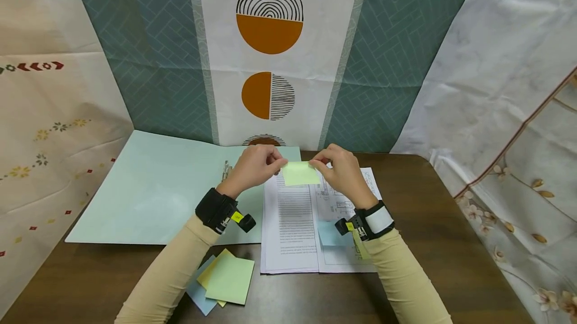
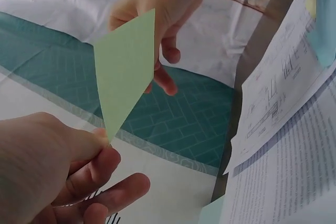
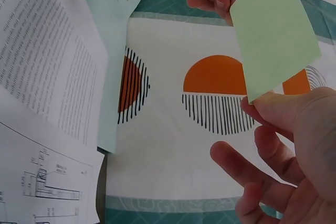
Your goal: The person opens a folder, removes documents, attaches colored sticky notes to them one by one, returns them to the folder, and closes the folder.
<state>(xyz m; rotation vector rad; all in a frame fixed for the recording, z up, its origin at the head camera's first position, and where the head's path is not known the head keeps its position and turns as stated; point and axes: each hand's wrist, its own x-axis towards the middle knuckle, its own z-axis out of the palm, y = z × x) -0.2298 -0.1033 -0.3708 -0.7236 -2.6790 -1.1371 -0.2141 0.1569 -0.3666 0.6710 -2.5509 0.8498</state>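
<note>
A pale green sticky note [image 1: 300, 173] is stretched between both hands above the printed pages. My left hand [image 1: 258, 165] pinches one of its corners between thumb and forefinger; the left wrist view shows this grip at the note's near tip. At the opposite corner, my right hand [image 1: 339, 171] pinches the note the same way, its other fingers spread loosely in the right wrist view. Beneath lie printed sheets [image 1: 293, 229], text on the left and line drawings [image 3: 58, 187] on the right. A blue sticky note [image 1: 332, 234] is on the right-hand page, beside a yellow-green one [image 1: 360, 246] partly behind the right wrist.
A light green folder [image 1: 149, 194] lies spread at left, with a metal clip [image 1: 226, 170] near its fold. Loose green [image 1: 231, 280], yellow and blue [image 1: 201, 291] sticky notes overlap near the table's front. Patterned cloth [image 1: 387, 58] hangs behind the wooden table [image 1: 433, 244].
</note>
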